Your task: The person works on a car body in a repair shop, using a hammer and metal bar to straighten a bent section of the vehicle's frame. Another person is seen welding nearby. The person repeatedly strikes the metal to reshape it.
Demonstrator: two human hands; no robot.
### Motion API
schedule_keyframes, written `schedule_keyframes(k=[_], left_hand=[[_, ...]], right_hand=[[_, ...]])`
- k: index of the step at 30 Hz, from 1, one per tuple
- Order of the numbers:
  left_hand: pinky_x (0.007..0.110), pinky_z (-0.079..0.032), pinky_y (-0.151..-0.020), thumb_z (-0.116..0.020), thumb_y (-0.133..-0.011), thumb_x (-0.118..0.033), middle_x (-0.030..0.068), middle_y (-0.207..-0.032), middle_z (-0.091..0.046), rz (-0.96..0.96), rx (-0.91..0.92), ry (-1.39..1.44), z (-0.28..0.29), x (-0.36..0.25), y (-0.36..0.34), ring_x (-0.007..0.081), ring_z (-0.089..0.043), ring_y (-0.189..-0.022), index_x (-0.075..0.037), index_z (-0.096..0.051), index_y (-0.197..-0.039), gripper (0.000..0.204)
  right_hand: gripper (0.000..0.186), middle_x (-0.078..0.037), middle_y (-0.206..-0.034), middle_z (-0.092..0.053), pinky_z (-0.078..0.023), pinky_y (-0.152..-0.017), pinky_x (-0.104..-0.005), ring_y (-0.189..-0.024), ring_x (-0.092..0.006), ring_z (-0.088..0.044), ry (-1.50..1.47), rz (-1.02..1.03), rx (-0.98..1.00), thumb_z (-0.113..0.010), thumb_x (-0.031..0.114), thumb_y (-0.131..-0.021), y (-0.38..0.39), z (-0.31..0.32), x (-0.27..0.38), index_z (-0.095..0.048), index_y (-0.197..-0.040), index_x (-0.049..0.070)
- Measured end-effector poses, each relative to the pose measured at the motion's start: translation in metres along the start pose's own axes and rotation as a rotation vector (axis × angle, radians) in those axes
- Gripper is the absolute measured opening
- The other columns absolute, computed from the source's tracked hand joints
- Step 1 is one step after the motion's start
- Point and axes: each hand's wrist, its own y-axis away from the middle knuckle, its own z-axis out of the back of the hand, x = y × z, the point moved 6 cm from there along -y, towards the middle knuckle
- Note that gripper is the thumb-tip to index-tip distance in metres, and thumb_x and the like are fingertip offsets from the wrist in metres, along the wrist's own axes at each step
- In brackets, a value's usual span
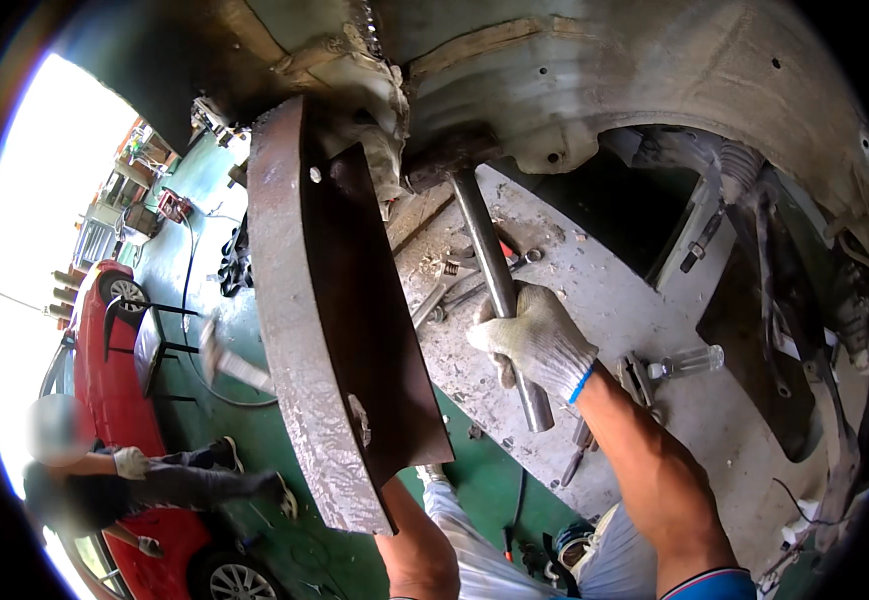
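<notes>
My right hand [540,340], in a white knit glove with a blue cuff edge, is wrapped round the steel handle of a hammer [485,240]. The hammer's dark, rusty head is up against or close beside torn sheet metal [380,150] under the car body [655,70]. A large bent steel channel [305,330], brown inside and scuffed grey outside, hangs down left of the hammer. My left forearm [415,550] rises behind the channel's lower end, which hides the hand. Past the channel's left edge sticks out a pale hammer-shaped thing [230,358]; what holds it is hidden.
A dirty grey platform [595,260] below bears wrenches, pliers [635,380] and a clear-handled screwdriver [690,362]. Suspension parts [740,170] hang at the right. At the left, another person [85,480] in work gloves is by a red car [120,370]. A hose [190,270] crosses the green floor.
</notes>
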Motion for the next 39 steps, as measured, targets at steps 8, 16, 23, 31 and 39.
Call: schedule_keyframes(k=[8, 16, 23, 31, 39], left_hand=[[0.028, -0.039, -0.039, -0.063, -0.097, -0.013, -0.0012, -0.056, -0.047, 0.065, 0.294, -0.982, -0.072, 0.089, 0.015, 0.0099, -0.044, -0.041, -0.003, -0.061, -0.097, 0.011], [0.029, -0.041, -0.04, -0.06, -0.098, -0.018, -0.0007, -0.06, -0.044, 0.003, 0.261, -0.944, -0.07, 0.103, -0.001, 0.0106, -0.041, -0.043, -0.005, -0.056, -0.093, 0.015], [0.03, -0.045, -0.043, -0.064, -0.097, -0.019, -0.0006, -0.062, -0.047, 0.061, 0.24, -1.028, -0.063, 0.075, -0.003, 0.0124, -0.045, -0.044, -0.003, -0.057, -0.105, 0.019], [0.029, -0.044, -0.043, -0.065, -0.097, -0.02, -0.0016, -0.063, -0.047, -0.271, -0.177, -0.397, -0.019, -0.008, -0.001, 0.0114, -0.046, -0.046, -0.004, -0.059, -0.096, 0.017], [0.027, -0.043, -0.044, -0.065, -0.097, -0.021, -0.0026, -0.063, -0.047, -0.11, 0.215, -0.946, -0.045, 0.073, -0.016, 0.0104, -0.046, -0.048, -0.006, -0.06, -0.087, 0.018]], right_hand=[[0.011, -0.004, -0.065, -0.06, -0.052, -0.039, -0.0286, -0.047, -0.0126, -0.057, -0.128, 0.06, -0.052, -0.072, 0.004, -0.081, 0.009, 0.001, 0.006, -0.062, -0.085, 0.005], [0.007, -0.004, -0.064, -0.06, -0.049, -0.04, -0.0282, -0.047, -0.0123, -0.056, -0.043, 0.052, -0.031, -0.069, 0.004, -0.081, 0.002, 0.001, 0.002, -0.063, -0.083, 0.002], [0.009, -0.003, -0.059, -0.058, -0.048, -0.041, -0.0305, -0.045, -0.0127, -0.056, -0.04, 0.064, 0.064, -0.07, 0.007, -0.078, 0.001, -0.018, 0.01, -0.061, -0.077, 0.004], [0.009, -0.003, -0.065, -0.059, -0.05, -0.041, -0.029, -0.05, -0.0124, -0.057, 0.002, 0.013, 0.041, -0.072, 0.007, -0.081, 0.004, -0.009, 0.009, -0.063, -0.084, 0.005], [0.01, -0.006, -0.067, -0.062, -0.051, -0.04, -0.0284, -0.047, -0.0139, -0.058, -0.124, 0.059, -0.041, -0.071, 0.004, -0.08, 0.011, 0.005, 0.007, -0.063, -0.085, 0.005]])
